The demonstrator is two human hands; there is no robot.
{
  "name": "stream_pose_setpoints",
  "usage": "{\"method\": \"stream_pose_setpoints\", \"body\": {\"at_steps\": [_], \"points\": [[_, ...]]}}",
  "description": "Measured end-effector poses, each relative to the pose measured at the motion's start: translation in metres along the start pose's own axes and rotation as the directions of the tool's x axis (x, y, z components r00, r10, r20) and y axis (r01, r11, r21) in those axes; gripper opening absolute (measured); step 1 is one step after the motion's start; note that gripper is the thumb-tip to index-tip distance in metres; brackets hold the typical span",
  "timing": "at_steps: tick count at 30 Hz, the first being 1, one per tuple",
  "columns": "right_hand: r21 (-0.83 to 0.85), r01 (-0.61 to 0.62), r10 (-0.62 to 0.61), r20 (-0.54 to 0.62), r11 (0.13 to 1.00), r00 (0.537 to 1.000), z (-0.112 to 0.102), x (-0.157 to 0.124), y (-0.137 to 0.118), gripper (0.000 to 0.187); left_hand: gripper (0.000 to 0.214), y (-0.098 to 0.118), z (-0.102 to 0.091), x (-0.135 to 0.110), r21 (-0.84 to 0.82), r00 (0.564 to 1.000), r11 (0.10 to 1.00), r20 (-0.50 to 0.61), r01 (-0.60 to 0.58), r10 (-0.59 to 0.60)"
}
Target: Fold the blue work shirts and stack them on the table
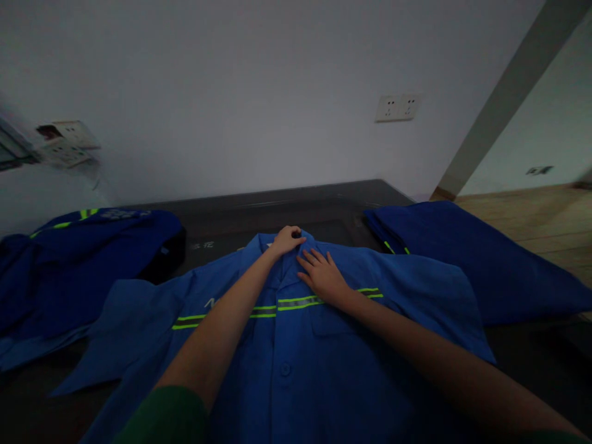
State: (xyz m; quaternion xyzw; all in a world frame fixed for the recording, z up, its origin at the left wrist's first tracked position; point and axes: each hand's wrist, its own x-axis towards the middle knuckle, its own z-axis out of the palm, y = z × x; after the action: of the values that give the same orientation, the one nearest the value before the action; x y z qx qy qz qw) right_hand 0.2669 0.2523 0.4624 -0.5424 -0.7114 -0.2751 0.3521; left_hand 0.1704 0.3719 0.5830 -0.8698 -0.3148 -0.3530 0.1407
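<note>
A blue short-sleeved work shirt lies spread front up, its collar at the far side and its sleeves out to both sides. Yellow-green and grey reflective bands cross its chest, and a button shows on the front placket. My left hand is at the collar, fingers curled and closed on its edge. Just right of it, my right hand rests flat on the upper chest below the collar, fingers spread and holding nothing. My left forearm covers part of the left chest.
The dark table stands against a pale wall. A rumpled dark blue garment with yellow-green strips lies left; a folded dark blue garment lies right, by the shirt's sleeve. Wall sockets are above, and wooden floor shows at right.
</note>
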Motion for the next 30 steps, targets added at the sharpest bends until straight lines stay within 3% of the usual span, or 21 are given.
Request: {"method": "stream_pose_setpoints", "body": {"at_steps": [5,9,12,15,19,22,25,27,30], "points": [[-0.016,-0.007,0.007,0.008,1.0,1.0,0.001,0.001,-0.001,0.052,0.027,0.007,0.008,-0.003,0.015,0.984,0.995,-0.149,0.1,-0.097],[-0.021,-0.004,0.004,-0.007,1.0,1.0,-0.001,0.002,-0.003,0.05,0.031,0.016,0.011,-0.003,0.135,0.96,0.974,-0.236,0.183,-0.148],[-0.039,-0.004,0.003,-0.017,0.999,1.0,0.001,0.003,-0.007,0.051,0.035,0.022,0.011,-0.003,0.201,0.959,0.959,-0.239,0.2,-0.15],[-0.063,-0.003,0.001,-0.025,0.998,1.0,0.003,0.003,-0.01,0.052,0.034,0.023,0.008,0.001,0.157,0.96,0.964,-0.213,0.216,-0.181],[-0.052,-0.005,0.004,-0.029,0.999,1.0,-0.003,0.008,-0.01,0.048,0.036,0.017,-0.012,0.001,0.079,0.987,0.989,-0.113,0.127,-0.118],[-0.012,-0.008,0.008,-0.064,1.0,0.998,-0.012,0.02,-0.005,0.044,0.031,0.003,-0.038,-0.019,0.089,0.994,0.996,-0.105,0.015,-0.006],[-0.001,-0.034,0.034,-0.059,0.999,0.998,-0.015,0.036,0.0,0.05,0.032,-0.021,-0.059,-0.057,0.208,0.987,0.976,-0.131,-0.068,0.096],[-0.012,-0.064,0.064,-0.018,0.998,0.998,-0.01,0.043,0.002,0.056,0.039,-0.041,-0.064,-0.085,0.31,0.989,0.95,-0.129,-0.032,0.075],[-0.029,-0.117,0.117,0.011,0.993,0.993,-0.001,0.051,0.004,0.064,0.054,-0.066,-0.059,-0.12,0.375,0.992,0.923,-0.111,0.09,-0.052]]}}
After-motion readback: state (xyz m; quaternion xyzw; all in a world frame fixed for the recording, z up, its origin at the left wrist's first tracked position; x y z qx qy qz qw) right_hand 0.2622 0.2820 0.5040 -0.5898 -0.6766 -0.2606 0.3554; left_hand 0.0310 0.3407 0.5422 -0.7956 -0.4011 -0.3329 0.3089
